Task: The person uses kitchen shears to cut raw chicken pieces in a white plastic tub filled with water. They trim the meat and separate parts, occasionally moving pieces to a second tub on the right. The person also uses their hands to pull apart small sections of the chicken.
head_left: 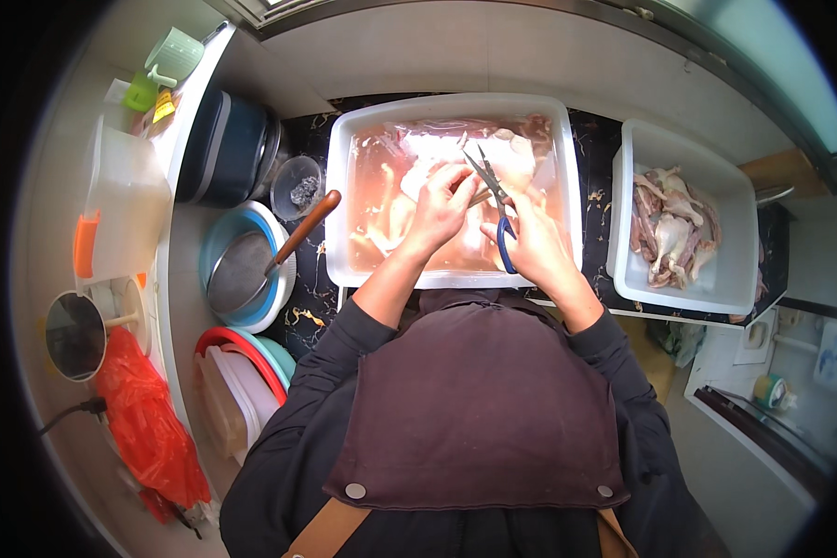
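Right hand [536, 238] is wrapped round blue-handled scissors [491, 179], blades a bit apart. Left hand [440, 210] is pinched just beside them, can't tell on what. Raw poultry [519, 160] lies under and beyond both, in the white tub [338, 186].

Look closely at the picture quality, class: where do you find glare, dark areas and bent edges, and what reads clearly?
Head view: glare washes out detail on the pale raw meat in the large white tub; head view: black vignetting rounds off the corners; head view: the window's metal frame bows in fisheye distortion; head view: the blue-handled scissors read clearly.
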{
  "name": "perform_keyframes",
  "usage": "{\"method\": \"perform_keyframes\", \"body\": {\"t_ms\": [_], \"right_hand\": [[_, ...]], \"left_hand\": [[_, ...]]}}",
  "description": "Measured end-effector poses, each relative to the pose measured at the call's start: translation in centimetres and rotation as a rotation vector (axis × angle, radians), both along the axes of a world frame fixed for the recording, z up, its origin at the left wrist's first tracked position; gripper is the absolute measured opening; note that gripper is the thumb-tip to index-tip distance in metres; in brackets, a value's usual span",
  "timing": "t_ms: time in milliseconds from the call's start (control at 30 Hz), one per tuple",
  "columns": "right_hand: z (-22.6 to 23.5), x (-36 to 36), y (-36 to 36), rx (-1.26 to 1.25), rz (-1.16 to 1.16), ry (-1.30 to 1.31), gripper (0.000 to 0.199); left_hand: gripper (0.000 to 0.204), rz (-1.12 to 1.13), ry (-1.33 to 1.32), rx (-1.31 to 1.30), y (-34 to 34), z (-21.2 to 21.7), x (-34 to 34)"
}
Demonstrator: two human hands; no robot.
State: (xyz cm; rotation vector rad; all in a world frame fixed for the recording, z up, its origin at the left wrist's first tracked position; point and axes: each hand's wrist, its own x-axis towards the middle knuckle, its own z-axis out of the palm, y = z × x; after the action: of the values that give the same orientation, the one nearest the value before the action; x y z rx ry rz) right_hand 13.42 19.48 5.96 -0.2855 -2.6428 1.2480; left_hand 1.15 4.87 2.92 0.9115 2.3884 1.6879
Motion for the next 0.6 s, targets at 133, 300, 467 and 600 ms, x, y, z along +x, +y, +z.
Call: {"method": "perform_keyframes", "body": {"t_ms": [133, 300, 467, 600], "right_hand": [[0.0, 0.0, 0.1, 0.1, -0.002, 0.045, 0.048], [-0.3, 0.1, 0.8, 0.325, 0.015, 0.043, 0.05], [-0.5, 0.2, 1.8, 0.344, 0.1, 0.085, 0.062], [-0.6, 0.1, 1.7, 0.24, 0.168, 0.157, 0.065]], "left_hand": [[0.015, -0.005, 0.061, 0.001, 0.0, 0.1, 0.2], [0.013, -0.08, 0.167, -0.104, -0.7, -0.1, -0.6], [0.013, -0.186, 0.02, -0.011, -1.3, -0.3, -1.3], [0.015, -0.263, -0.351, 0.073, -1.9, -1.3, -1.7]]}}
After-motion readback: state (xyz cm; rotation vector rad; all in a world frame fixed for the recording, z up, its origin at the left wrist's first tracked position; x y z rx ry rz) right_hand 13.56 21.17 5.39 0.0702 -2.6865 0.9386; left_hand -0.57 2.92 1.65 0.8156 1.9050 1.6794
